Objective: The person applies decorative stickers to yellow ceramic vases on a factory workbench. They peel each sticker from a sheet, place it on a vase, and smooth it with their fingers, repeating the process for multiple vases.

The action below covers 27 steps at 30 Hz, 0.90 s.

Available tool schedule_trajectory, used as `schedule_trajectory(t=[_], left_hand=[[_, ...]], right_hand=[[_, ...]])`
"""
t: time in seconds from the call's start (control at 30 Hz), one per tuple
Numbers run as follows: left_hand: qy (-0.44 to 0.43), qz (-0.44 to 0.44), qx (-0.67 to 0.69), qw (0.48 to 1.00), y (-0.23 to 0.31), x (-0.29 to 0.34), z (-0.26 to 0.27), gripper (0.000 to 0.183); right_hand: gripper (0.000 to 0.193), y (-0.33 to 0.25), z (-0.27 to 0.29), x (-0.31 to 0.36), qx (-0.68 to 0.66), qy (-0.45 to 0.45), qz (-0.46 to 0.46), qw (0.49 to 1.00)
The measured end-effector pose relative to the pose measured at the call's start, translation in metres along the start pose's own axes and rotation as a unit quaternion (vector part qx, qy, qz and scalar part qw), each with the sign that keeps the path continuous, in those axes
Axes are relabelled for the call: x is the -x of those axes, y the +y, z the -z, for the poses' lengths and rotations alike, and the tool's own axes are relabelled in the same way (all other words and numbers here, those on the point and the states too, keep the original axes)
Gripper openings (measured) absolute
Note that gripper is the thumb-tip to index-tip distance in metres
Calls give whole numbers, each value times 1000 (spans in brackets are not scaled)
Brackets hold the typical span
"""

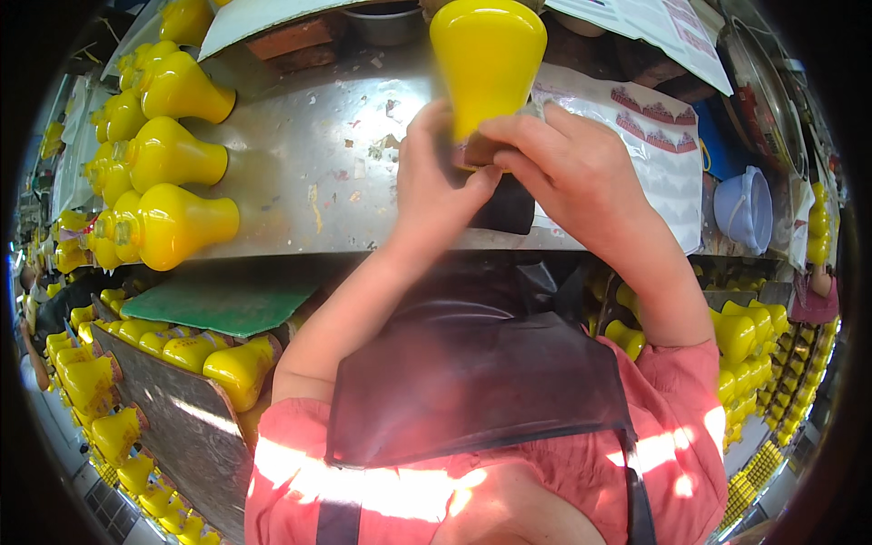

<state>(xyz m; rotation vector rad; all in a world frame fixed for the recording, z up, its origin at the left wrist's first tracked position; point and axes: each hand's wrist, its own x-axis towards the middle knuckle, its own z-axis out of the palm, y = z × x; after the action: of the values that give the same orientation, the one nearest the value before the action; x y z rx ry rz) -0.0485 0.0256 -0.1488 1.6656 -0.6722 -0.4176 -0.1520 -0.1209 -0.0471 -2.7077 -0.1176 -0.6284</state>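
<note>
A glossy yellow bulb-shaped bottle [489, 54] lies in front of me, its wide end away and its narrow end toward my body. My left hand [429, 186] is closed around the left side of the narrow end, thumb along the near edge, other fingers partly hidden. At the same end my right hand [572, 163] pinches a small brown flat piece [479, 148] against the surface. A bit of pinkish print shows under the fingers there. Beneath the bottle's narrow end is a black block-like support [505, 207].
Several yellow bottles [182, 156] stand along the left of the metal bench [300, 182]. Right of my hands lies a sheet of printed decals [636, 173], with a pale blue bucket [743, 209] beyond it. A green board [218, 295] and racks of yellow bottles [745, 336] flank me.
</note>
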Motion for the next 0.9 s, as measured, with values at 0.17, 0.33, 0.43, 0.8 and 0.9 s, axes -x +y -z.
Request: schedule_trajectory(t=[0.17, 0.33, 0.43, 0.8, 0.9], left_hand=[[2, -7, -13, 1000, -1, 0, 1, 82], [-7, -61, -29, 998, -2, -2, 5, 77], [-12, -76, -50, 996, -3, -2, 7, 75], [-23, -82, -72, 994, -6, -4, 11, 78], [-20, -141, -160, 977, 2, -3, 14, 83]], right_hand=[[37, -4, -1, -14, 135, 70, 45, 987], [33, 3, 1, -2, 146, 46, -66, 986], [37, 2, 0, 15, 103, 80, -55, 990], [33, -3, -13, 40, -63, 52, -271, 959], [32, -10, -15, 41, -121, 120, -348, 922]])
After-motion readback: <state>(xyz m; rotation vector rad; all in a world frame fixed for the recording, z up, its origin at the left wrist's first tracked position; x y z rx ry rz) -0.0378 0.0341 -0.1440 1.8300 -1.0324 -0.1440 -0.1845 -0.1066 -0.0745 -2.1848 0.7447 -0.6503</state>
